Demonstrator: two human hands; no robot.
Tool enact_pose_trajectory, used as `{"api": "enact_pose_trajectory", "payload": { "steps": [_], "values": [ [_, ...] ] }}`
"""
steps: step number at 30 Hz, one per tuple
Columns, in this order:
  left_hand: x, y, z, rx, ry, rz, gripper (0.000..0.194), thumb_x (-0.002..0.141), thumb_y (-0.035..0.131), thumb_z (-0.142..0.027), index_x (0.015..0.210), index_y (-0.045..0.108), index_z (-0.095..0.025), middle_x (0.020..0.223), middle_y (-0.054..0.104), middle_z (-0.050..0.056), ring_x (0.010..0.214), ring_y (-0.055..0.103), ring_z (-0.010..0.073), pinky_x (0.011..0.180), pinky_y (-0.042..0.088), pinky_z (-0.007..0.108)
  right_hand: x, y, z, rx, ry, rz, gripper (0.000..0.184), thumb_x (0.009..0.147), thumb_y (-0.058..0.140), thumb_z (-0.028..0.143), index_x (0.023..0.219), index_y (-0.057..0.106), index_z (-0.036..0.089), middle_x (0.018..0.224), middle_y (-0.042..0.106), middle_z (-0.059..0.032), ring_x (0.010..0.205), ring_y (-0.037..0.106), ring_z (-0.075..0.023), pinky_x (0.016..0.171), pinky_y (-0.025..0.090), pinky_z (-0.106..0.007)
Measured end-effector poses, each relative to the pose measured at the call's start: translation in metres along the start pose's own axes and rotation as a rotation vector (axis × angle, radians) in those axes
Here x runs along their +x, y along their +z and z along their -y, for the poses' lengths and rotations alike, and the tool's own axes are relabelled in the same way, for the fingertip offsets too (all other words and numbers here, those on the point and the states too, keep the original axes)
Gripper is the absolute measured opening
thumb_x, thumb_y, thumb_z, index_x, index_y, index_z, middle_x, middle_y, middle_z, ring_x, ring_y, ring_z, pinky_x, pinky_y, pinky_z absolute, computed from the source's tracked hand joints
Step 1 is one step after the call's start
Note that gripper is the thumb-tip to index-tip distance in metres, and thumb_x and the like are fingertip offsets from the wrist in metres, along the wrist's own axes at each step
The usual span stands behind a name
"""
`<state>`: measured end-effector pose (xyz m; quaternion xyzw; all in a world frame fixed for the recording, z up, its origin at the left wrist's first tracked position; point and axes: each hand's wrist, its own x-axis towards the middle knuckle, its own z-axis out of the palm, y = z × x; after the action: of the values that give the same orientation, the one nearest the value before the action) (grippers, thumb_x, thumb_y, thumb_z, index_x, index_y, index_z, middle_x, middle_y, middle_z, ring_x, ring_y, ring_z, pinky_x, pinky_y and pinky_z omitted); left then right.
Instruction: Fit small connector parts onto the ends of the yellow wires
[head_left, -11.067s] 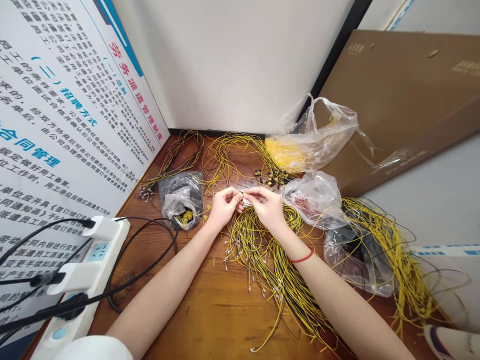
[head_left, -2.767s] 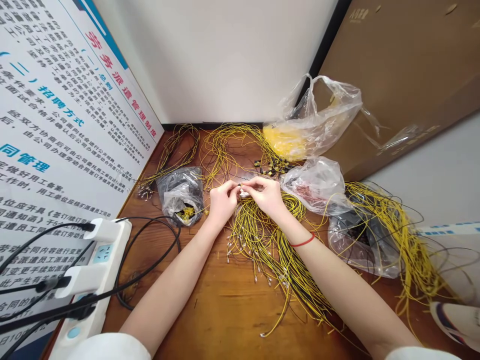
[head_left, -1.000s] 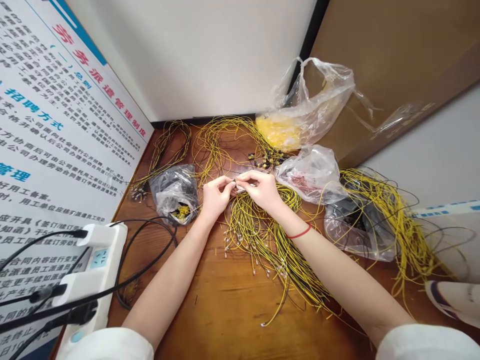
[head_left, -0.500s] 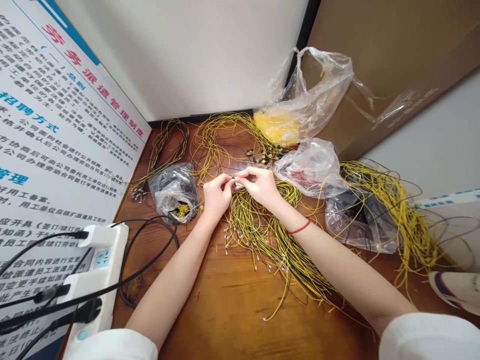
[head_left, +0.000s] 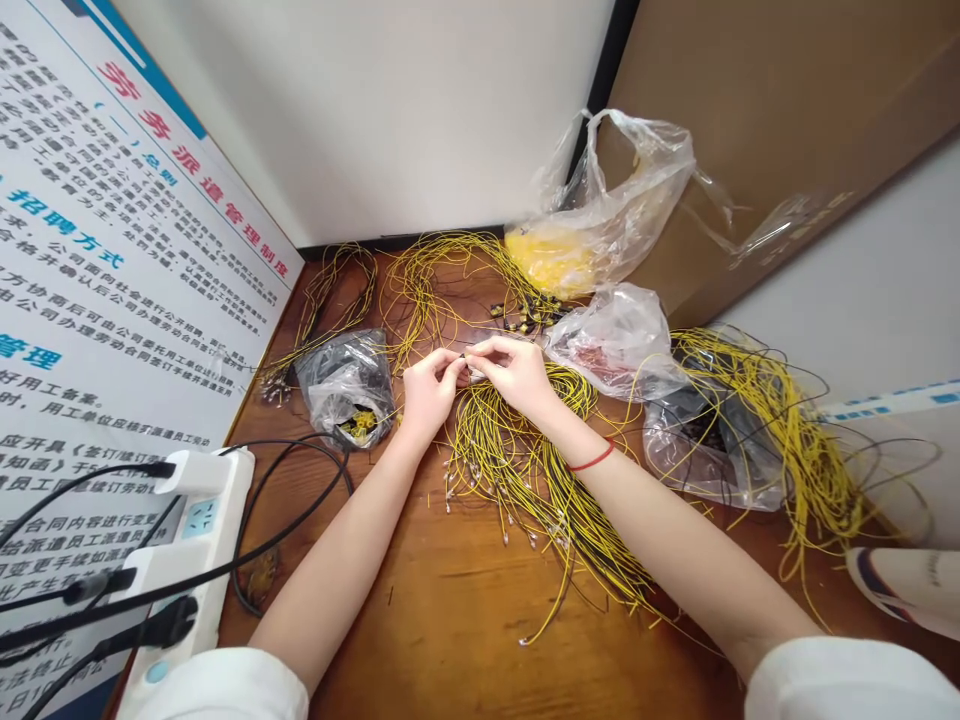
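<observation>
Yellow-and-black wire [head_left: 463, 356] is what I have pinched up between my two hands; my left hand [head_left: 429, 392] and right hand [head_left: 516, 375] are curled inward, thumbs and forefingers pressed together on it, fingertips nearly touching; the tip is so small behind my fingers that I can't be sure whether it's a bare end or a tiny connector. A loose heap of wires [head_left: 517, 480] lies on the wooden table [head_left: 450, 640] right under my hands; a little scatter of black-and-yellow connectors [head_left: 526, 317] sits just past my fingers; a clear plastic bag [head_left: 346, 385] holding dark and yellow pieces is near my left hand; a bag with something red inside [head_left: 609, 345] is just beyond my right hand; a bag of yellow pieces [head_left: 555, 260] leans on a cardboard box [head_left: 750, 130]; a further wire bundle [head_left: 780, 430] spills over a clear bag [head_left: 712, 470] on my right; a red string [head_left: 592, 460] circles my right wrist; a white power strip [head_left: 199, 530] with black cables [head_left: 300, 442] lies at the table's left edge, beside a printed poster [head_left: 127, 250].
</observation>
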<state>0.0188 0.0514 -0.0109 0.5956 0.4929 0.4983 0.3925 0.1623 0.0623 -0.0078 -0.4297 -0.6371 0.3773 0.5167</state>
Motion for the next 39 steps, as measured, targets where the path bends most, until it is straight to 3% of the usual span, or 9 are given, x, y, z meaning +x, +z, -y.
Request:
{"api": "enact_pose_trajectory", "payload": {
  "steps": [5,12,16,19,23,25,29,34,39],
  "values": [
    [0.0014,-0.0004,0.002,-0.012,0.03,0.005,0.015,0.08,0.057,-0.029,0.078,0.064,-0.016,0.067,0.068,0.001,0.062,0.064,0.0153,0.064,0.054,0.027,0.0046,-0.006,-0.0028,0.197,0.077,0.077,0.029,0.08,0.066,0.035,0.103,0.07,0.018,0.092,0.072,-0.006,0.08,0.068,-0.0151,0.078,0.056,-0.034],
    [0.0029,-0.0031,0.0033,0.036,0.094,0.0,0.019,0.081,0.057,-0.03,0.085,0.068,-0.015,0.073,0.07,0.003,0.064,0.063,0.0147,0.062,0.051,0.025,0.0062,-0.0083,-0.005,0.067,-0.027,0.198,0.024,0.083,0.064,0.032,0.103,0.072,0.022,0.105,0.068,-0.0064,0.094,0.064,-0.0165,0.081,0.055,-0.033],
    [0.0047,-0.0037,0.0043,0.004,0.096,0.027,0.029,0.084,0.056,-0.04,0.082,0.068,-0.014,0.073,0.069,0.004,0.067,0.062,0.0159,0.064,0.051,0.027,0.0041,-0.007,-0.0006,-0.022,-0.092,0.162,0.023,0.084,0.063,0.025,0.105,0.071,0.023,0.111,0.068,-0.0066,0.101,0.064,-0.0178,0.091,0.052,-0.038],
    [0.0052,-0.0027,0.0046,-0.097,0.06,0.027,0.034,0.084,0.057,-0.045,0.099,0.065,-0.015,0.087,0.071,0.007,0.076,0.065,0.017,0.071,0.053,0.029,0.0017,-0.0051,0.0028,-0.087,-0.125,0.082,0.018,0.081,0.066,0.022,0.098,0.072,0.021,0.111,0.069,-0.0075,0.107,0.062,-0.0194,0.096,0.05,-0.04],
    [0.0047,-0.0009,0.0043,-0.155,0.083,-0.03,0.052,0.075,0.069,-0.043,0.118,0.056,-0.017,0.117,0.065,0.013,0.106,0.063,0.0223,0.089,0.052,0.035,-0.0008,-0.003,0.0034,0.023,-0.043,0.105,0.022,0.082,0.063,0.021,0.104,0.069,0.019,0.106,0.071,-0.0079,0.096,0.067,-0.0178,0.087,0.055,-0.037],
    [0.0043,-0.0008,0.0038,-0.148,0.081,0.019,0.057,0.072,0.072,-0.042,0.121,0.056,-0.018,0.127,0.06,0.014,0.117,0.058,0.0252,0.097,0.048,0.039,-0.0009,-0.0027,0.0023,0.092,-0.007,0.149,0.026,0.081,0.063,0.02,0.106,0.067,0.019,0.103,0.072,-0.0074,0.091,0.069,-0.0167,0.087,0.056,-0.037],
    [0.0041,-0.0023,0.0029,-0.153,0.024,0.139,0.048,0.077,0.066,-0.044,0.116,0.062,-0.015,0.122,0.065,0.014,0.115,0.059,0.0282,0.102,0.045,0.045,0.0009,-0.0039,-0.0008,0.209,0.058,0.171,0.027,0.076,0.069,0.025,0.102,0.069,0.018,0.103,0.072,-0.0079,0.094,0.069,-0.0179,0.091,0.055,-0.039],
    [0.0052,-0.004,0.0026,-0.182,0.009,0.148,0.05,0.077,0.065,-0.047,0.114,0.064,-0.014,0.118,0.068,0.014,0.113,0.061,0.0286,0.099,0.047,0.044,0.0028,-0.0056,-0.0025,0.306,0.162,0.218,0.034,0.072,0.074,0.035,0.101,0.073,0.018,0.105,0.073,-0.0079,0.094,0.07,-0.0209,0.09,0.056,-0.043],
    [0.0058,-0.004,0.0027,-0.204,-0.003,0.12,0.048,0.077,0.065,-0.048,0.111,0.066,-0.014,0.117,0.068,0.014,0.108,0.064,0.0268,0.094,0.051,0.041,0.0026,-0.006,0.0,0.34,0.194,0.231,0.035,0.072,0.074,0.035,0.104,0.073,0.021,0.107,0.073,-0.0071,0.096,0.07,-0.0213,0.092,0.055,-0.046]
  ]
}}
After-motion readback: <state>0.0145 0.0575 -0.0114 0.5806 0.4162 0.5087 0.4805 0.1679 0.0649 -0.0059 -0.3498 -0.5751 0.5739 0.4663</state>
